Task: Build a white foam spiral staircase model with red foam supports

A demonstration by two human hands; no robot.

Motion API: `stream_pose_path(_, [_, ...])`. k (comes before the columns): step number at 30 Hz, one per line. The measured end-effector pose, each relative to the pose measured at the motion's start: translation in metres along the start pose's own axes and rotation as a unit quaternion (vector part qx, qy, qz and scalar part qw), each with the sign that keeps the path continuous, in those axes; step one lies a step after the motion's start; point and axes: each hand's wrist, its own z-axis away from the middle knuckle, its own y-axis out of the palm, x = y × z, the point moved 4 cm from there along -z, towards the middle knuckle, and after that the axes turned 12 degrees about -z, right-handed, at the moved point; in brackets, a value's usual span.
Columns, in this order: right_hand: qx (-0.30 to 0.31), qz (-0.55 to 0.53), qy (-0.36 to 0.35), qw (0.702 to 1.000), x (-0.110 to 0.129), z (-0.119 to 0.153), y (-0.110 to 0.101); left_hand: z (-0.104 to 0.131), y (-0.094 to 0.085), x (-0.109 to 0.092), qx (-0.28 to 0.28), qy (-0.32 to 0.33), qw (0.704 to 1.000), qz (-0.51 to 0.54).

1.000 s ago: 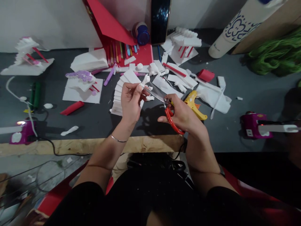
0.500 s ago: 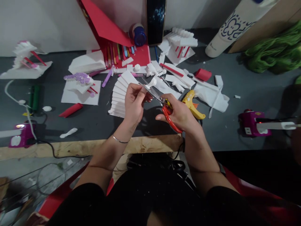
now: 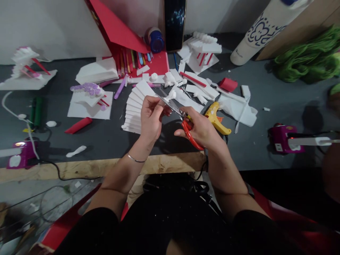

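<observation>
My left hand (image 3: 152,115) is closed in a pinch, with a small white piece (image 3: 171,95) at its fingertips; it looks like twisted paper or soft clay. My right hand (image 3: 199,126) grips red-handled scissors (image 3: 191,136). Their metal blades point up and left, crossing beside the white piece and near my left fingertips. Under and left of my left hand lies a fan of white paper strips (image 3: 132,108). A yellow glue gun (image 3: 215,118) rests just right of my right hand.
Small white models with red sticks (image 3: 204,53) stand about the dark table, one topped in purple (image 3: 89,89). At the back are a phone (image 3: 174,24), a blue-lidded jar (image 3: 156,39) and a white bottle (image 3: 255,35). Purple power adapters (image 3: 285,138) sit at both sides, with cords.
The small white piece has tilted slightly lower beside the blades. Both hands keep nearly the same position; the whole view has shifted a little.
</observation>
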Motion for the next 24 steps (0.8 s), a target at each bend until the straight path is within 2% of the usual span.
stream_pose_path(5, [-0.003, 0.02, 0.004, 1.0, 0.001, 0.0, 0.001, 0.001, 0.0, -0.002, -0.01, -0.008, 1.0, -0.01])
stream_pose_path(12, [-0.015, 0.075, 0.033, 0.997, 0.002, 0.001, 0.002, 0.002, 0.002, -0.003, -0.029, -0.052, 0.998, -0.011])
stream_pose_path(19, [-0.006, 0.041, 0.006, 0.999, 0.001, 0.001, 0.002, 0.001, 0.005, 0.003, 0.037, -0.015, 0.999, -0.001])
stream_pose_path(24, [-0.009, 0.044, 0.027, 0.999, 0.001, 0.0, 0.001, 0.002, 0.004, 0.012, 0.036, -0.019, 0.998, -0.037])
